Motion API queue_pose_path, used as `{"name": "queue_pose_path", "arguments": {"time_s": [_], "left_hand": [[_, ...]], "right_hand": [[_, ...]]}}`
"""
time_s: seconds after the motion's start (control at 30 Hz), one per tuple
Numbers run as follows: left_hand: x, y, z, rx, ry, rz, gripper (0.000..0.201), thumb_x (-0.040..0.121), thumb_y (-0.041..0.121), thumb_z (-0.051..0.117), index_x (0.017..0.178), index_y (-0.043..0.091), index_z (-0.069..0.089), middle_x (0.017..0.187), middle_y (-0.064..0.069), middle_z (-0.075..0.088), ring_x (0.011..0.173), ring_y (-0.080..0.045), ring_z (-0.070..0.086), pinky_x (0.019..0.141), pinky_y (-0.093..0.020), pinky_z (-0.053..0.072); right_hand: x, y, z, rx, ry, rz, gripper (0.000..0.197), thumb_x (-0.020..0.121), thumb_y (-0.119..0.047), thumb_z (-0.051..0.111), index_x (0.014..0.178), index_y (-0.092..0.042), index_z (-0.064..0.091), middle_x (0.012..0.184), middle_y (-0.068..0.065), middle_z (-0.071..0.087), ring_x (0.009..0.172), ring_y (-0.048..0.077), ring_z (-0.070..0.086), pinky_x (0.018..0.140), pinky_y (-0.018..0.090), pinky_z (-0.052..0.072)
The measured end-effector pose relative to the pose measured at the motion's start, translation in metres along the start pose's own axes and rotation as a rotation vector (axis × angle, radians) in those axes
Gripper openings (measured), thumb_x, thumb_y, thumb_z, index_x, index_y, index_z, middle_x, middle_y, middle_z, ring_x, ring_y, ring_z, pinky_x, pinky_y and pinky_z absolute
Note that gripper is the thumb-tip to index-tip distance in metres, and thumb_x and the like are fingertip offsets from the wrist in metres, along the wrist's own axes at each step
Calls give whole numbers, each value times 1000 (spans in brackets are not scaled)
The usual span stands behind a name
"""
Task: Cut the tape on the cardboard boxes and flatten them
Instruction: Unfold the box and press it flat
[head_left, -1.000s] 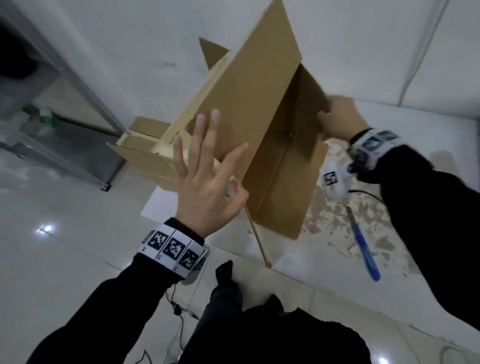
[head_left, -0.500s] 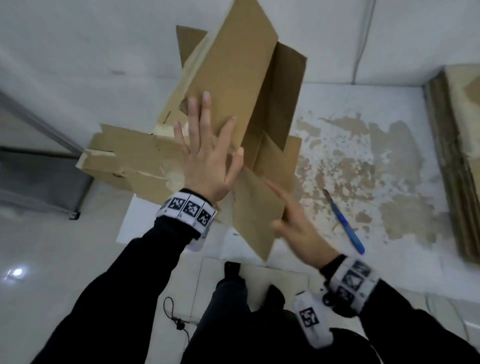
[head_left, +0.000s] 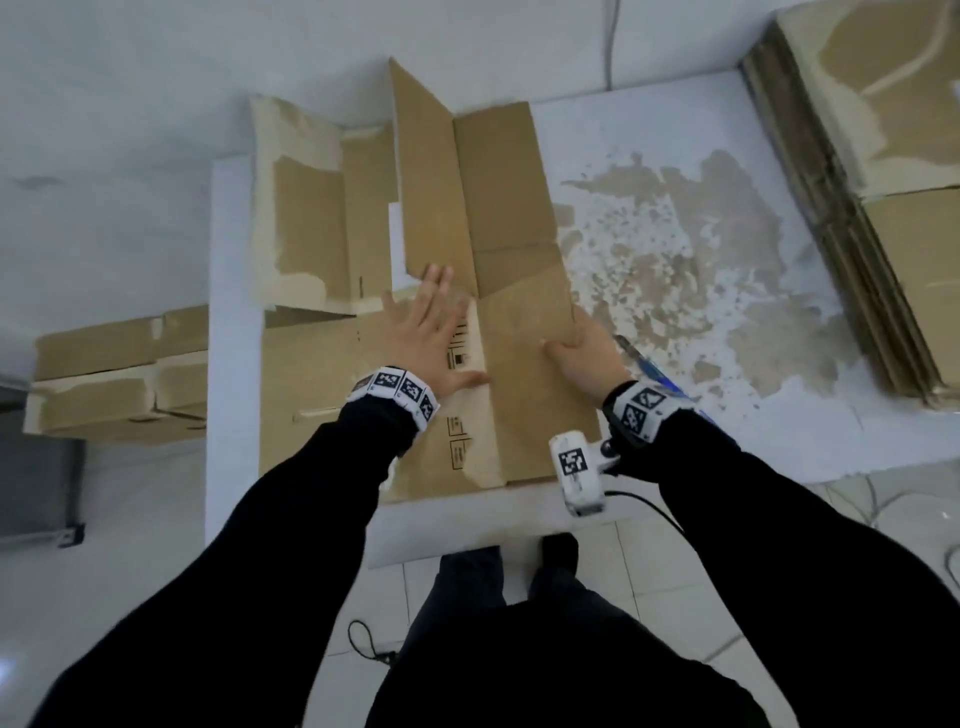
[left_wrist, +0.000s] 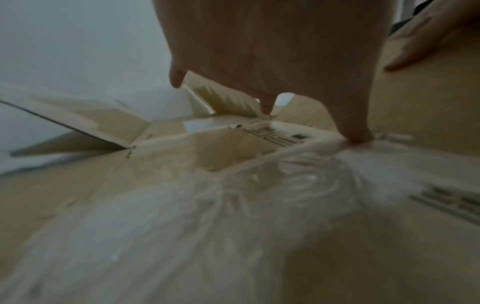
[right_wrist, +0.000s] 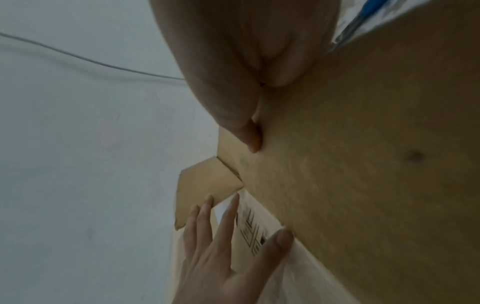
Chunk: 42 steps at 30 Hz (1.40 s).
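A brown cardboard box (head_left: 519, 374) lies collapsed on the white table (head_left: 234, 364). One flap (head_left: 421, 182) still stands up at the far side. My left hand (head_left: 431, 327) presses flat on the box with its fingers spread. In the left wrist view, wrinkled clear tape (left_wrist: 259, 185) shows on the cardboard under that hand (left_wrist: 259, 41). My right hand (head_left: 576, 348) holds the right edge of the top panel, thumb on top and fingers curled at the edge. A blue utility knife (head_left: 649, 369) lies on the table just right of that hand, partly hidden by the wrist.
A tall stack of flattened cardboard (head_left: 857, 208) fills the table's right end. Another torn box (head_left: 119, 374) sits left of the table, lower down. The tabletop between box and stack has a peeled, patchy surface (head_left: 675, 260). A wall stands close behind.
The box was upright and half open in the air; now it lies pressed flat on the table. My right hand moved onto its right edge, and my left hand went down with it.
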<state>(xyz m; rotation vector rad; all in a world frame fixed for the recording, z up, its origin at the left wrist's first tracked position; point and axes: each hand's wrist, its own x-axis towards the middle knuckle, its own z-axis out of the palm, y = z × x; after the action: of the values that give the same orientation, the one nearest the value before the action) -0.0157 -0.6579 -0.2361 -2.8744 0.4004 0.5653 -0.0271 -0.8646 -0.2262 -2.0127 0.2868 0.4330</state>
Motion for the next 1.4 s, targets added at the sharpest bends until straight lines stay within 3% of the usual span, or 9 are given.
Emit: {"name": "queue_pose_path", "arguments": {"time_s": [0.2, 0.33, 0.43, 0.63, 0.73, 0.83, 0.97, 1.2, 1.4], "left_hand": [[-8, 7, 19, -121, 101, 153, 84, 88, 59, 46, 152, 15, 15, 155, -9, -25, 144, -27, -23, 117, -52, -9], [-21, 0, 47, -337, -63, 70, 77, 96, 51, 31, 152, 19, -12, 157, -3, -25, 144, -19, -25, 118, -51, -7], [-39, -50, 63, -432, -154, -70, 93, 87, 72, 31, 145, 28, -26, 149, 1, -39, 139, -19, -34, 114, -45, -19], [-71, -123, 76, -510, -183, -123, 102, 67, 87, 14, 148, 35, -18, 154, 4, -32, 141, -15, -30, 117, -43, -11], [-47, -127, 45, -564, 22, -235, 80, 81, 70, 26, 142, 20, 39, 149, -12, 32, 138, -26, 24, 111, -43, 16], [5, -125, 9, -531, 246, -400, 43, 93, 36, 40, 126, 10, 53, 125, -16, 54, 115, -29, 45, 100, -39, 26], [85, -119, -15, -418, 199, -231, 50, 97, 27, 37, 145, 12, 33, 150, -15, 32, 138, -29, 27, 112, -44, 17], [134, -122, 15, -515, -41, -78, 60, 102, 39, 18, 152, 21, -11, 158, 0, -22, 144, -23, -23, 115, -49, -12], [104, -159, 27, -668, -39, -394, 82, 93, 59, 39, 151, 30, -11, 157, -4, -24, 145, -23, -23, 114, -49, -14]], "right_hand": [[2, 10, 31, -512, 207, -86, 70, 86, -7, 55, 147, -6, 20, 152, 17, 22, 140, 30, 23, 112, 41, 23], [-5, 4, 97, -788, -202, -317, 59, 102, -36, 25, 152, -23, -2, 159, 0, -12, 146, 20, -15, 115, 50, -11], [2, 23, 98, -833, -191, -300, 57, 100, -49, 17, 149, -36, -9, 156, -9, -22, 142, 14, -26, 112, 51, -19], [-1, 26, 52, -764, 17, -198, 55, 99, -49, 25, 150, -32, 19, 158, -8, 8, 146, 19, 3, 116, 43, 7], [30, -17, 60, -662, 173, -207, 42, 97, -25, 41, 135, -10, 45, 144, 11, 40, 132, 30, 34, 109, 43, 27], [84, -70, 86, -647, 94, -227, 47, 98, -23, 39, 143, -12, 33, 155, 13, 21, 143, 29, 19, 114, 45, 20], [147, -107, 133, -825, -128, -244, 53, 103, -35, 23, 152, -27, 4, 159, 0, -12, 146, 24, -11, 115, 55, -2], [172, -95, 149, -1000, -236, -195, 54, 100, -45, 13, 149, -37, -9, 158, -7, -18, 144, 25, -20, 108, 65, -7], [163, -68, 89, -805, -128, -80, 59, 99, -51, 22, 149, -39, -7, 157, -7, -20, 143, 23, -22, 112, 52, -13]]}}
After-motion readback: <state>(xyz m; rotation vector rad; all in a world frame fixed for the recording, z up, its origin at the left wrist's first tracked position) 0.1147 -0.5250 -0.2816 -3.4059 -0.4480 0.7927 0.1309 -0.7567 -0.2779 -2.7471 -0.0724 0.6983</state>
